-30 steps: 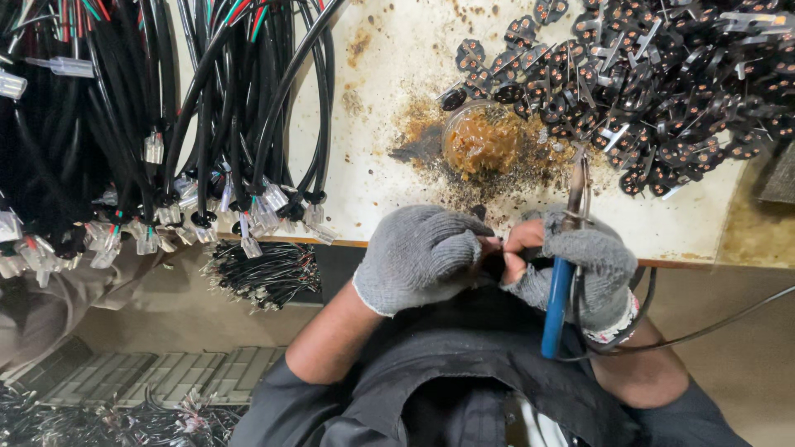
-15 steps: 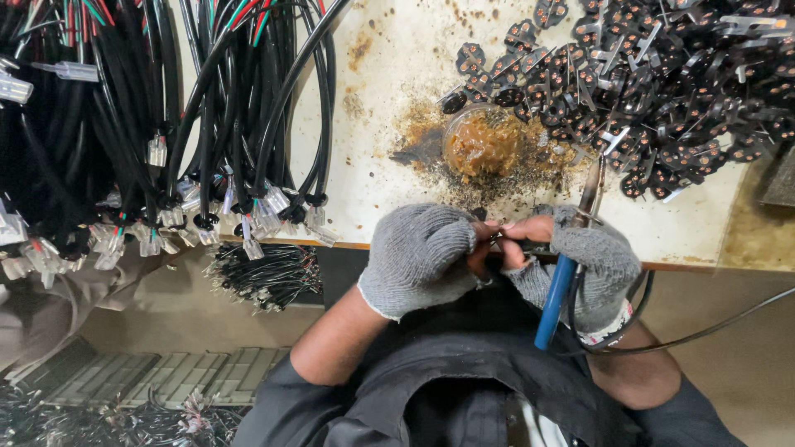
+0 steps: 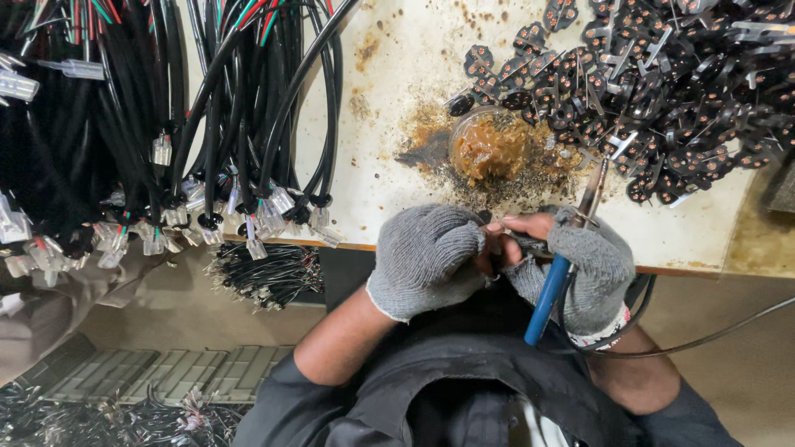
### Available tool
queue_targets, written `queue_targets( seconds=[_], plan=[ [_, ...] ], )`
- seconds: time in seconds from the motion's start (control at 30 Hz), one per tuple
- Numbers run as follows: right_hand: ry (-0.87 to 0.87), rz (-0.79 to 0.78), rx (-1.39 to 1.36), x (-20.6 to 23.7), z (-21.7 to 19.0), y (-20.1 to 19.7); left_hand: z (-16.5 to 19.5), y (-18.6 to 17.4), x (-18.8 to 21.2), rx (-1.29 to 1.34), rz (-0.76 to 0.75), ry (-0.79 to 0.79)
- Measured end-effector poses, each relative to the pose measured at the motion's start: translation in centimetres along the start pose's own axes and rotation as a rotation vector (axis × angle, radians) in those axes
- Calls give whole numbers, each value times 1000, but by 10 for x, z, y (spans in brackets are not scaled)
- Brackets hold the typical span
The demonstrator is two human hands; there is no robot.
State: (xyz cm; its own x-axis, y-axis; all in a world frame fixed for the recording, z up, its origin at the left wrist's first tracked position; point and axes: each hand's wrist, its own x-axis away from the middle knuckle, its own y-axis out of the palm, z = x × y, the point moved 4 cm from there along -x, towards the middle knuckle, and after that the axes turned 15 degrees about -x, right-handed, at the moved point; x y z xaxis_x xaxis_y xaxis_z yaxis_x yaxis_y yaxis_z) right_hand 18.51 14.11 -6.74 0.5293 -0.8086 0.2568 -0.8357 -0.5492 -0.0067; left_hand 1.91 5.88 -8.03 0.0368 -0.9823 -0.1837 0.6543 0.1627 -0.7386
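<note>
No packages, signs or screens showed; any labels among the cables were too small to tell.

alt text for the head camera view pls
Two grey-gloved hands, left hand and right hand, meet at the table edge; the right holds a blue-handled soldering iron. Beyond lie a flux jar, black plug parts and black cables.

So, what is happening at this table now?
A person in grey gloves works at the edge of a stained white table. The right hand holds a blue-handled soldering iron, its tip pointing up toward a small pot of brown paste. The left hand pinches a small part against the right fingers; what it is cannot be told. Black cables hang on the left, and a pile of black parts lies on the right.
</note>
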Motion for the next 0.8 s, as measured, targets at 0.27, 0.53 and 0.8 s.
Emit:
queue_targets(
  seconds=[0.27, 0.53, 0.8],
  plan=[
    [-154, -79, 147, -1, -1, 1, -2, 4, 4, -11, -41, 20],
    [-137, -44, 52, 4, 10, -2, -2, 5, 5, 1, -19, 35],
    [-207, -25, 345, -2, -11, 0, 1, 0, 1, -3, 51, 19]
  ],
)
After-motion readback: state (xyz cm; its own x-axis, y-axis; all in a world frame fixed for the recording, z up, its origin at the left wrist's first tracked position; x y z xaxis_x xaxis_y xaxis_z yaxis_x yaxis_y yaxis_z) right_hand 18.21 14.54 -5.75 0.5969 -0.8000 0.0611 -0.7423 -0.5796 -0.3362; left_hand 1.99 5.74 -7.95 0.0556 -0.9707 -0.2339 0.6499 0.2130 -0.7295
